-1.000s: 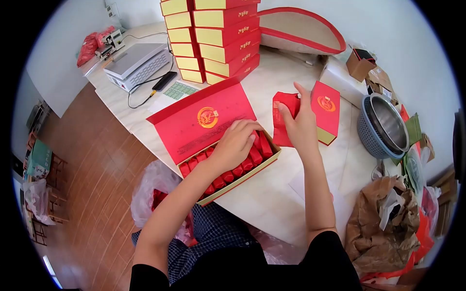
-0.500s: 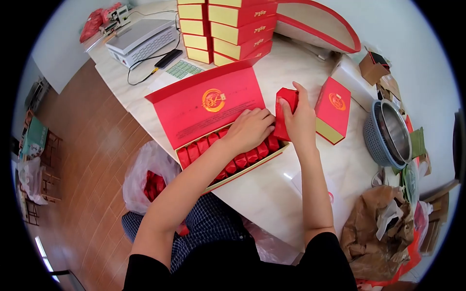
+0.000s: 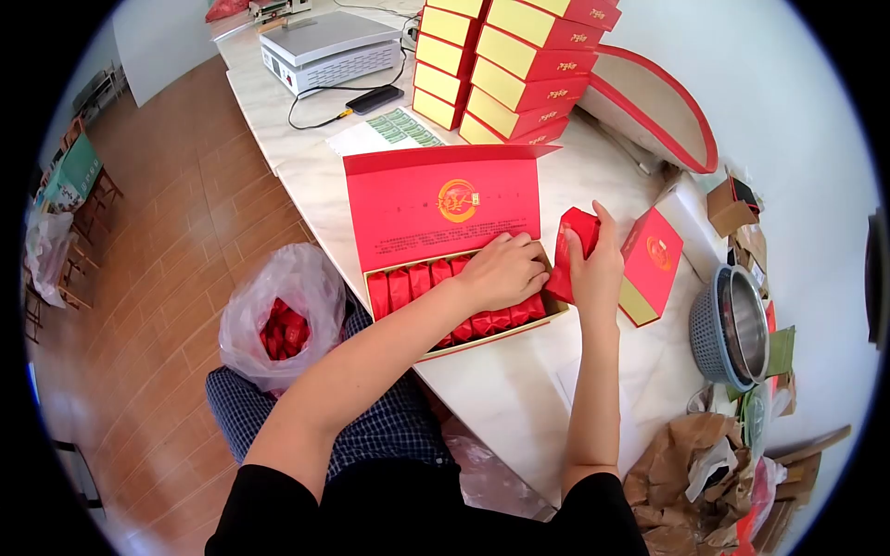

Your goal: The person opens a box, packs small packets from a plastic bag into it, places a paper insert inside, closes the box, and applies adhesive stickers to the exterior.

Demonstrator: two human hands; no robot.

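An open red gift box (image 3: 389, 222) lies before me, its lid tipped back and printed with a gold round emblem. Red foil packets (image 3: 399, 289) stand in rows in its yellow-edged tray. My left hand (image 3: 505, 271) rests over the packets toward the right part of the tray, palm down, its fingers slightly bent and partly hiding what is beneath. Upright in my right hand (image 3: 601, 269) is one red foil packet (image 3: 572, 248), gripped between thumb and fingers just above the tray's right end.
A closed red box (image 3: 652, 259) lies right of my right hand. Behind the lid stand stacked red-and-yellow boxes (image 3: 519, 69), a phone (image 3: 375, 99) and a grey-topped appliance (image 3: 329, 46). Nested basins (image 3: 732, 324) and brown paper (image 3: 681, 473) are rightward. A plastic bag (image 3: 269, 347) holds red packets.
The camera view has shifted, so the table sits lower and farther right. Both hands keep nearly the same places at the box, the right still holding the packet.
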